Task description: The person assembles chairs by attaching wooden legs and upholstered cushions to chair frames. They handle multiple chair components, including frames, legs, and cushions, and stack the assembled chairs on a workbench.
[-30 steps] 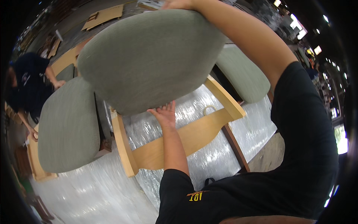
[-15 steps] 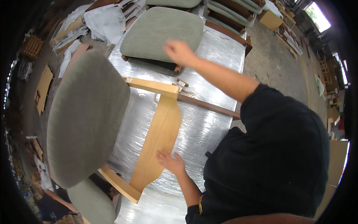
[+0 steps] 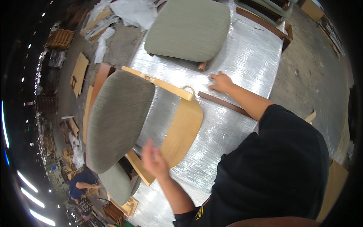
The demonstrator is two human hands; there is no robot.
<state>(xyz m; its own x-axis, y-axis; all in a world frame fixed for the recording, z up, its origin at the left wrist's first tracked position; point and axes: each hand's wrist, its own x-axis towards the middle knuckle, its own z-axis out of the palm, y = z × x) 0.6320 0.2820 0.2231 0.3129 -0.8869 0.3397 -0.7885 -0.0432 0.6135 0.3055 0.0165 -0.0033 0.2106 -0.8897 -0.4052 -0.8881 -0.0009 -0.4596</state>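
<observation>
A chair with a grey-green upholstered pad [image 3: 119,117] and a light wood frame lies tipped on the table. Its curved wooden board [image 3: 185,130] faces me. My left hand [image 3: 154,160] is raised over the frame's near leg, blurred, fingers loosely apart, with nothing visible in it. On the far side, my right hand [image 3: 221,82] is low over the table beside a dark brown wooden strip [image 3: 225,104]. Its fingers are curled inward, and what they hold is hidden. A thin pale loop [image 3: 188,89] shows by the frame's far corner.
Plastic film covers the table [image 3: 249,56]. Another grey-green seat [image 3: 189,30] lies at the far end, with stacked chair parts [image 3: 261,15] to its right. Another seat [image 3: 117,185] sits beneath the tipped chair. A person [image 3: 81,183] works beyond the table at the lower left.
My right hand has come down to the table near the strip, where a small object lay and no longer shows. My left hand has lifted off the wooden board. The view has shifted.
</observation>
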